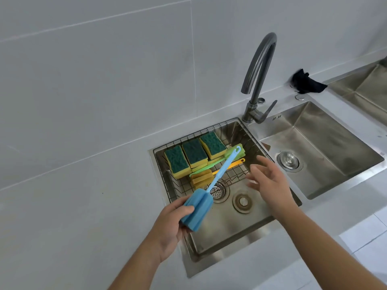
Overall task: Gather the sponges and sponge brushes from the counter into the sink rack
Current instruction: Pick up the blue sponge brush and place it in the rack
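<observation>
My left hand (170,223) grips the foam head of a blue sponge brush (198,210); its long handle points up and right over the wire sink rack (245,132). Three yellow sponges with green scrub tops (194,154) lie side by side in the rack. Below them rest a green-handled brush (211,164) and a yellow sponge brush (202,178) with an orange handle. My right hand (270,178) hovers open over the rack's right part, fingers spread, holding nothing.
The rack sits in the left steel basin (226,231), which has two drains. A curved faucet (258,80) stands behind it. A second basin (326,147) lies to the right, and a black cloth (306,81) sits by the wall. White counter (73,206) extends left.
</observation>
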